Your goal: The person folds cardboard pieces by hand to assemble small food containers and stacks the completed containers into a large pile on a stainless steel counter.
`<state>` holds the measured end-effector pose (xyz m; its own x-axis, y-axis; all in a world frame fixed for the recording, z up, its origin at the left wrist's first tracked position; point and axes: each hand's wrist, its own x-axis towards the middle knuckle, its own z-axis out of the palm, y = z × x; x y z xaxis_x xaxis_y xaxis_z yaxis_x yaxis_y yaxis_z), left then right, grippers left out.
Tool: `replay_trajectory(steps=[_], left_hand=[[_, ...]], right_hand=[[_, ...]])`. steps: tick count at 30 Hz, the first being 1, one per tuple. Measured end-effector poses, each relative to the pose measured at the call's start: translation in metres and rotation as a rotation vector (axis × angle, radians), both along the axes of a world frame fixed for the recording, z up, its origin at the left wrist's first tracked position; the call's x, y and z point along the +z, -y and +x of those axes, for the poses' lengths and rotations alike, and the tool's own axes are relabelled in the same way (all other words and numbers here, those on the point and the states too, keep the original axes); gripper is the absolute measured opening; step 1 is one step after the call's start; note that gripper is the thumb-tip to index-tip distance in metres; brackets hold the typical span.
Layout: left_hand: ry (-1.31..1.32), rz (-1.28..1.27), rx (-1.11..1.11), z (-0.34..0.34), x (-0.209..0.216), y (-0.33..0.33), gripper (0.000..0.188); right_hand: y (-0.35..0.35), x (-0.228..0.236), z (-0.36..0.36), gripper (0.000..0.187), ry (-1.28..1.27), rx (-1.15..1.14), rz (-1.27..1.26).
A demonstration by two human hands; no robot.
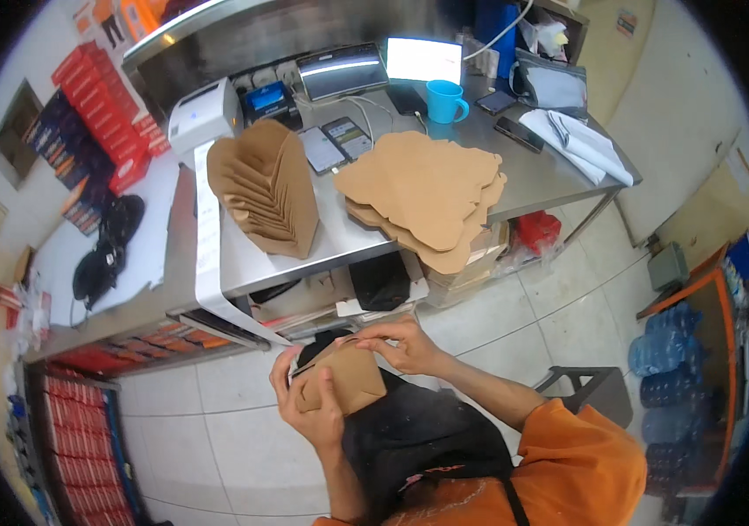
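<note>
A small brown cardboard box (pixel 356 379) is held in front of my body, below the table's front edge. My left hand (pixel 311 401) grips it from the left, with the thumb against its near side. At the box's upper edge, the fingers of my right hand (pixel 404 344) are bent and pressed onto a flap. On the steel table, a stack of flat cardboard blanks (pixel 427 184) overhangs the front edge. To its left stands a nested row of folded cardboard boxes (pixel 267 188).
The steel table (pixel 558 167) bears a white printer (pixel 205 116), a blue mug (pixel 446 102), phones (pixel 345 138), a lit screen (pixel 423 60) and white bags (pixel 572 145). A paper strip (pixel 208 228) hangs over its front. At right are a grey stool (pixel 598 394) and water bottles (pixel 665 351).
</note>
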<state>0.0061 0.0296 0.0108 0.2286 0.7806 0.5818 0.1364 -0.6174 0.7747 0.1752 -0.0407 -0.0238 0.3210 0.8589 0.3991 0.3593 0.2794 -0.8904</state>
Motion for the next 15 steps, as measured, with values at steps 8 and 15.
replay_trajectory(steps=[8, 15], left_hand=[[0.115, -0.87, -0.326, -0.032, -0.012, 0.002, 0.022], [-0.145, -0.602, -0.343, -0.013, 0.011, 0.017, 0.046]], right_hand=[[0.007, 0.013, 0.004, 0.016, -0.075, -0.031, 0.083], [0.003, 0.033, -0.001, 0.018, 0.096, -0.01, 0.183]])
